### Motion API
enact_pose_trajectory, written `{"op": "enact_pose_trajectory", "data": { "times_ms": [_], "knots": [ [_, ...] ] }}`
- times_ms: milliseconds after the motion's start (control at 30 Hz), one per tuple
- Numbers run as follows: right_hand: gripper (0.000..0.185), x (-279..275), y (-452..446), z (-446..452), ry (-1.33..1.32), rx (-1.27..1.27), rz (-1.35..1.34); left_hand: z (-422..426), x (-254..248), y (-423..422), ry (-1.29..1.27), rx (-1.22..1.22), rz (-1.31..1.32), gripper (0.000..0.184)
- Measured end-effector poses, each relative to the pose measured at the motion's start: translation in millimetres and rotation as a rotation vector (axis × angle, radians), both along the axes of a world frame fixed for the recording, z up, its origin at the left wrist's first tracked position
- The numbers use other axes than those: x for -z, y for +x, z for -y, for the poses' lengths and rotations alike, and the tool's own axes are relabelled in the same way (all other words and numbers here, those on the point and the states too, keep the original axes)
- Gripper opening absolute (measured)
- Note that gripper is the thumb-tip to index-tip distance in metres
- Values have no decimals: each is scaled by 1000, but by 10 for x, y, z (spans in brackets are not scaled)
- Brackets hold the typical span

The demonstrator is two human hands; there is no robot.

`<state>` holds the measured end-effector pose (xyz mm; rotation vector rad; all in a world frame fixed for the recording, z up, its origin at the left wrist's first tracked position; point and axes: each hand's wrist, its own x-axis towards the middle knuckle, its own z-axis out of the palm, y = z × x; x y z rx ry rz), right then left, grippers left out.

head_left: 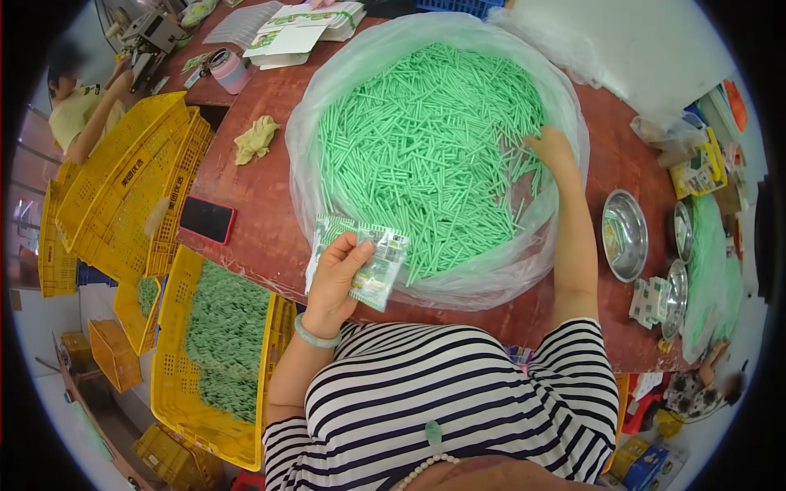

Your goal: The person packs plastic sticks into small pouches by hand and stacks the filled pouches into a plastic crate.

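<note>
My left hand [340, 270], with a bangle at its wrist, is closed on small printed packets [378, 266] near the table's front edge. A big clear plastic bag [307, 164] lies open on the red table, full of thin green sticks [426, 139]. At the bag's right side, my right hand [552, 150] reaches in over the sticks. Its fingers point left and touch or hover just above them; whether they hold any cannot be made out.
A phone [207, 219], a yellow cloth [257, 140] and a pink jar [228, 71] are left of the bag. Metal bowls [625, 236] stand right. Yellow crates [169, 368] flank the table. Another person [78, 114] works at the far left.
</note>
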<state>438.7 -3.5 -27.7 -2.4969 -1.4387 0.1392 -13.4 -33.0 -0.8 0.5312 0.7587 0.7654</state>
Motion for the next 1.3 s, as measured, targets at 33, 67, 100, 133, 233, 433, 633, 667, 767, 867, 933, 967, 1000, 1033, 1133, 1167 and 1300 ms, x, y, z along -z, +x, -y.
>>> {"op": "enact_pose_trajectory", "data": {
  "times_ms": [33,67,100,133,233,433,633,667,767,867,933,967,1000,1033,1133,1167,1300],
  "knots": [
    [40,-43,-129,37,-15,25,-2,8,-10,6,-4,2,-1,3],
    [38,-75,-195,45,-26,49,-2,-1,-37,20,21,13,-21,4],
    [38,-29,-190,42,-27,49,-1,-3,-52,25,45,24,-43,5],
    [36,63,-188,40,-15,-52,8,-19,6,18,66,24,-53,8],
    [30,159,-135,40,57,-102,36,-30,-3,42,-24,-48,30,13],
    [26,81,-51,57,-152,-128,94,-20,-110,28,74,47,-2,21],
    [27,78,-193,-235,86,-171,-18,-3,-62,93,231,18,-76,21],
    [27,74,-221,-265,46,-228,-18,-1,-61,104,233,19,-77,21],
    [28,159,-206,-336,-1,-243,32,18,-133,186,290,-25,-132,13],
    [30,149,-245,-305,139,-242,-150,-6,-31,137,404,-50,-190,8],
    [24,8,-321,-209,124,-166,-421,-20,-23,112,392,-75,-222,6],
    [20,-65,-379,-162,243,-52,-904,-36,14,76,407,-48,-280,6],
    [16,-103,-427,-125,363,77,-1384,-42,34,61,422,-17,-339,7],
    [16,-113,-464,-105,363,82,-1383,-38,20,75,420,-14,-339,7],
    [13,-216,-724,-93,406,-18,-1905,-36,-46,135,474,1,-408,6],
    [13,-252,-831,-85,394,-16,-1912,-47,-51,156,667,-19,-484,6],
    [19,-563,-1485,38,418,-133,-1837,-54,-60,170,799,-26,-613,8]
  ]
}}
